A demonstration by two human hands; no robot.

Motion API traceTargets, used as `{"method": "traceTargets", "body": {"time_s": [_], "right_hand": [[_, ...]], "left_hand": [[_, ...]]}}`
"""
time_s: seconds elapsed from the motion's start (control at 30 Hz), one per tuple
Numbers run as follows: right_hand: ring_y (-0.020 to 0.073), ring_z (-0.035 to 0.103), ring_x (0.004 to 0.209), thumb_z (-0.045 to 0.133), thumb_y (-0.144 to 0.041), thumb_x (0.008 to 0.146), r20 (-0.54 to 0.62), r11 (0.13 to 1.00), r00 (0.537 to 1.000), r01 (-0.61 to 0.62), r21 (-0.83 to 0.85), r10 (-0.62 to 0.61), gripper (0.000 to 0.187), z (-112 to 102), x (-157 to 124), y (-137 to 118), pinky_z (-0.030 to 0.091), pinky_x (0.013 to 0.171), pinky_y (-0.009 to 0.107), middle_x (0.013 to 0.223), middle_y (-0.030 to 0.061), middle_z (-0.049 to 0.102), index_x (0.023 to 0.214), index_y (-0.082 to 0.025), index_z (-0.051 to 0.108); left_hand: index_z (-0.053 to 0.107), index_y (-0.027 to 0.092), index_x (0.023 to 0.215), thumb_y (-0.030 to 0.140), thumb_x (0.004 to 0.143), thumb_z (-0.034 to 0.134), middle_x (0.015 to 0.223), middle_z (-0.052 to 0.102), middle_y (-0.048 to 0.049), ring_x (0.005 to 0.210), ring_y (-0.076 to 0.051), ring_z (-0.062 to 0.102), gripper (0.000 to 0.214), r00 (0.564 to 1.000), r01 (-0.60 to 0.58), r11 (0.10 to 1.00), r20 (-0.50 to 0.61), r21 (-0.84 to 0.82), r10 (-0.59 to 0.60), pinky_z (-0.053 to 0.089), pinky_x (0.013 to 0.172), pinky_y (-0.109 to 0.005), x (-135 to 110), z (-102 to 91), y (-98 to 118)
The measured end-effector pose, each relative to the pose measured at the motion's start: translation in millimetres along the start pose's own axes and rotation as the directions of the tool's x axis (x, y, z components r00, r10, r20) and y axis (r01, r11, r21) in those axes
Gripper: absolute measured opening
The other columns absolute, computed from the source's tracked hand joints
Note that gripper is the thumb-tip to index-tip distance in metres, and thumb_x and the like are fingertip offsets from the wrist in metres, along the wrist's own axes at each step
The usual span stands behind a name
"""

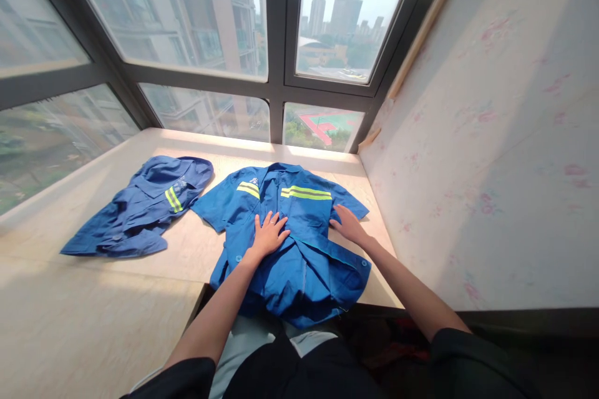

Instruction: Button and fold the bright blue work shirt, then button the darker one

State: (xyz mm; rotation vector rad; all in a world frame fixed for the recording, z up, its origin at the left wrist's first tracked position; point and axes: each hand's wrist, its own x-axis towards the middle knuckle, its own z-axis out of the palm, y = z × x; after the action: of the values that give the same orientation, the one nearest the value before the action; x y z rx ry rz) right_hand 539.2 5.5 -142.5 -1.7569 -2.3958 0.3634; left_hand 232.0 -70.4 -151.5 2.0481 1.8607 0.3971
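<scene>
A blue short-sleeved work shirt (299, 262) with yellow reflective stripes lies spread out in front of me, its collar toward the window and its lower part hanging over the near edge. My left hand (269, 235) rests on the middle of its front with the fingers spread. At the shirt's right side, just below the sleeve, is my right hand (349, 223), fingers extended and touching or very near the cloth. The shirt's right lower front is folded out, showing a button.
A second blue work garment (150, 199) with a yellow stripe lies crumpled to the left on the light wooden surface (182, 249). Framed windows (276, 43) rise behind. A flower-patterned wall (491, 137) bounds the right side.
</scene>
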Motion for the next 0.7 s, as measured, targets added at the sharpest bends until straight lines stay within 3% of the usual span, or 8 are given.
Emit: {"method": "traceTargets", "body": {"time_s": [0.07,0.17,0.27,0.33,0.43,0.5,0.6,0.7], "right_hand": [[0.0302,0.04,0.142,0.056,-0.047,0.089,0.092,0.978,0.986,0.123,0.171,-0.14,0.064,7.0,-23.8,-16.9,0.031,0.12,0.047,0.151,0.0153,0.044,0.144,-0.016,0.049],[0.0328,0.043,0.139,0.066,-0.052,0.08,0.165,0.944,0.962,0.167,0.286,-0.22,0.077,15.6,-59.6,-38.2,0.035,0.117,0.046,0.149,0.0162,0.046,0.146,-0.016,0.048],[0.0335,0.049,0.13,0.071,-0.043,0.076,0.151,0.971,0.981,0.088,0.222,-0.124,0.077,17.6,-81.2,-51.2,0.039,0.111,0.045,0.141,0.0186,0.052,0.144,-0.014,0.049],[0.033,0.051,0.126,0.07,-0.039,0.077,0.165,0.982,0.986,-0.024,0.189,-0.008,0.073,15.9,-85.5,-54.6,0.04,0.108,0.043,0.137,0.0185,0.055,0.143,-0.014,0.05],[0.0314,0.055,0.122,0.064,-0.033,0.08,0.239,0.945,0.964,-0.179,0.274,0.114,0.061,10.8,-83.0,-56.3,0.041,0.105,0.043,0.133,0.0157,0.06,0.138,-0.016,0.054],[0.0304,0.061,0.113,0.062,-0.031,0.079,0.289,0.866,0.949,-0.25,0.433,0.129,0.045,4.9,-79.8,-58.8,0.044,0.101,0.044,0.118,0.0127,0.068,0.122,-0.017,0.064],[0.0262,0.067,0.097,0.064,-0.038,0.078,0.389,0.602,0.919,-0.347,0.719,0.065,0.035,-11.1,-75.8,-65.5,0.052,0.091,0.041,0.099,0.0078,0.073,0.105,-0.016,0.068],[0.0228,0.07,0.086,0.077,-0.038,0.069,0.439,0.092,0.898,-0.44,0.893,0.038,0.042,-35.3,-70.1,-66.9,0.056,0.086,0.038,0.098,0.0043,0.074,0.106,-0.02,0.067]], "left_hand": [[0.053,0.033,0.14,0.049,0.092,0.049,0.155,0.041,-0.0104,0.152,-0.033,0.022,0.051,1.0,0.017,1.0,0.002,-0.017,-0.017,0.0,0.121,-0.071,4.8,-6.1,-7.6],[0.058,0.03,0.135,0.045,0.091,0.053,0.153,0.045,-0.0102,0.152,-0.032,0.023,0.047,0.999,0.033,0.996,0.006,-0.079,-0.032,0.0,0.122,-0.07,10.2,-15.6,-17.4],[0.059,0.026,0.132,0.035,0.09,0.053,0.15,0.049,-0.0091,0.15,-0.029,0.028,0.044,0.997,0.043,0.982,-0.05,-0.182,-0.053,0.009,0.125,-0.066,8.8,-25.6,-20.2],[0.058,0.021,0.133,0.03,0.089,0.052,0.15,0.049,-0.0106,0.149,-0.027,0.031,0.046,0.981,0.039,0.969,-0.177,-0.244,-0.084,0.021,0.126,-0.057,0.2,-33.1,-16.9],[0.055,0.013,0.135,0.03,0.089,0.049,0.147,0.05,-0.0145,0.146,-0.025,0.036,0.049,0.889,0.075,0.954,-0.415,-0.291,-0.197,0.031,0.125,-0.045,-27.6,-44.0,-6.9],[0.054,0.011,0.136,0.032,0.09,0.049,0.146,0.05,-0.0163,0.145,-0.027,0.037,0.05,0.799,0.196,0.932,-0.501,-0.305,-0.332,0.033,0.124,-0.045,-53.2,-49.4,-0.5],[0.046,0.01,0.142,0.034,0.085,0.058,0.15,0.044,-0.0213,0.148,-0.037,0.03,0.063,0.699,0.464,0.838,-0.462,-0.286,-0.545,0.031,0.121,-0.057,-91.5,-53.0,-0.9],[0.039,0.008,0.147,0.04,0.08,0.065,0.153,0.038,-0.0256,0.149,-0.042,0.023,0.078,0.666,0.613,0.741,-0.325,-0.276,-0.672,0.029,0.119,-0.064,-120.4,-52.5,-21.6]]}}
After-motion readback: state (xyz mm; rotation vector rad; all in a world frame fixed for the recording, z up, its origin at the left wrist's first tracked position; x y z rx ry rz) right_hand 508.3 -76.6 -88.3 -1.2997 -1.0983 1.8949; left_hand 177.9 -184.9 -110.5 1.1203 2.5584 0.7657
